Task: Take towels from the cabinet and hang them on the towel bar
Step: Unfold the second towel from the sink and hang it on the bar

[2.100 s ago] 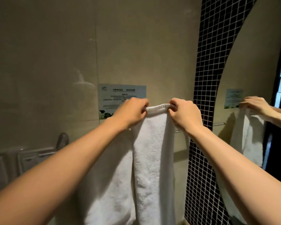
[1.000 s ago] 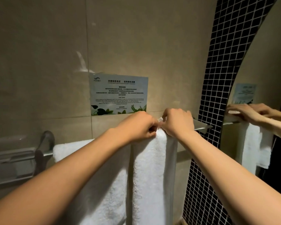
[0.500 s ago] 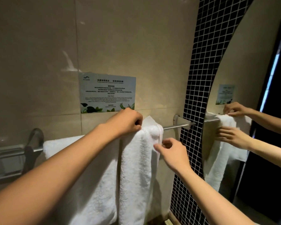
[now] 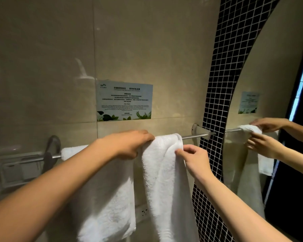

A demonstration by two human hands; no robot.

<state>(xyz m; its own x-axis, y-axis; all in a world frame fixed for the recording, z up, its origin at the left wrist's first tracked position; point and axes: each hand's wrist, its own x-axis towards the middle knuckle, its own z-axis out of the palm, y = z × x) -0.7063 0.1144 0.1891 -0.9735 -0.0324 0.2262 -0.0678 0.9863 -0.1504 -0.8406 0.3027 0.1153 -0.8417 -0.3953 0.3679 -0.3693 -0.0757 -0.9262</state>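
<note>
A metal towel bar (image 4: 193, 136) runs across the beige wall between two brackets. Two white towels hang over it. The right towel (image 4: 164, 180) is narrow and folded over the bar. My left hand (image 4: 128, 144) rests on the bar at this towel's top left corner, fingers curled over the fold. My right hand (image 4: 194, 158) pinches the towel's right edge just below the bar. The left towel (image 4: 110, 198) hangs wider, partly hidden behind my left forearm.
A printed notice (image 4: 124, 101) is stuck on the wall above the bar. A strip of black mosaic tile (image 4: 217, 119) borders a mirror (image 4: 269, 84) on the right, which reflects my hands and the towel. A metal holder (image 4: 19, 169) sits at the left.
My right hand came off the top of the towel and dropped to its right edge. The towel's fold now lies flatter over the bar. My left hand stayed on top.
</note>
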